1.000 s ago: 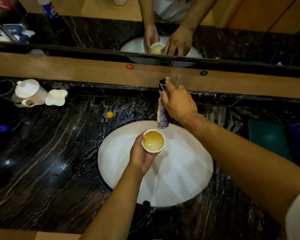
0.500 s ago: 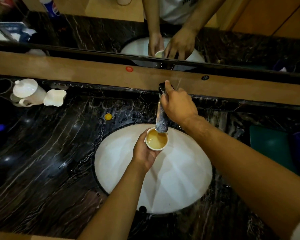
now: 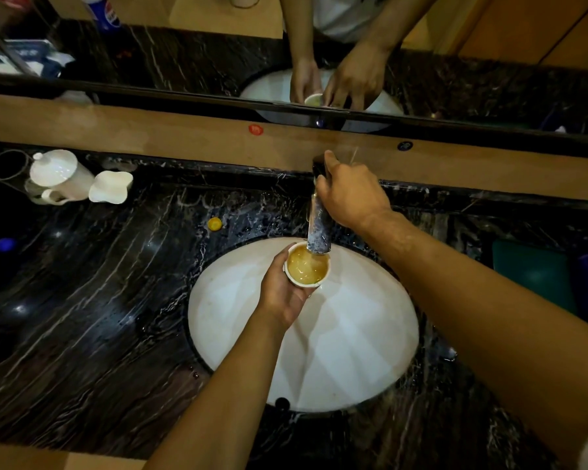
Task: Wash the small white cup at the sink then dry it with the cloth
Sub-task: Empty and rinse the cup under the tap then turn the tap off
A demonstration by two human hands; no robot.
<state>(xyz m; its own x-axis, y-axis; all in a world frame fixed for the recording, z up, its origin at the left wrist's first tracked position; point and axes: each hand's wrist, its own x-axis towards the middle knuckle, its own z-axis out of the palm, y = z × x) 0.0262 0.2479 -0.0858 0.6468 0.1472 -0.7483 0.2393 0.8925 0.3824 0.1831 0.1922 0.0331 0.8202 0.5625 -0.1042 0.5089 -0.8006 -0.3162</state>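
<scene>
Open basin room lies toward the near rim of the sink (image 3: pixel 336 361); the tap (image 3: pixel 319 228) overhangs its far edge. On the dark surface (image 3: pixel 82 317), a white teapot (image 3: pixel 60 176) and dish (image 3: pixel 111 186) crowd the far left corner.

Glossy stone, glazed ceramic and spotted metal are what I see at this sink.

From my feed the counter (image 3: pixel 92 300) reads as polished black marble with white veins, wet and shiny near the basin. I take the sink (image 3: pixel 336 351) for smooth white ceramic with a soft sheen. The faucet (image 3: pixel 319 228) looks like metal, its finish dulled by water spots. The small white cup (image 3: pixel 307 266) seems glazed ceramic, glistening with liquid inside. The white pot (image 3: pixel 60 178) and the white dish (image 3: pixel 111 186) beside it look like glossy porcelain. The ledge (image 3: pixel 150 137) behind looks like matt wood, under a reflective mirror (image 3: pixel 184 56).
</scene>
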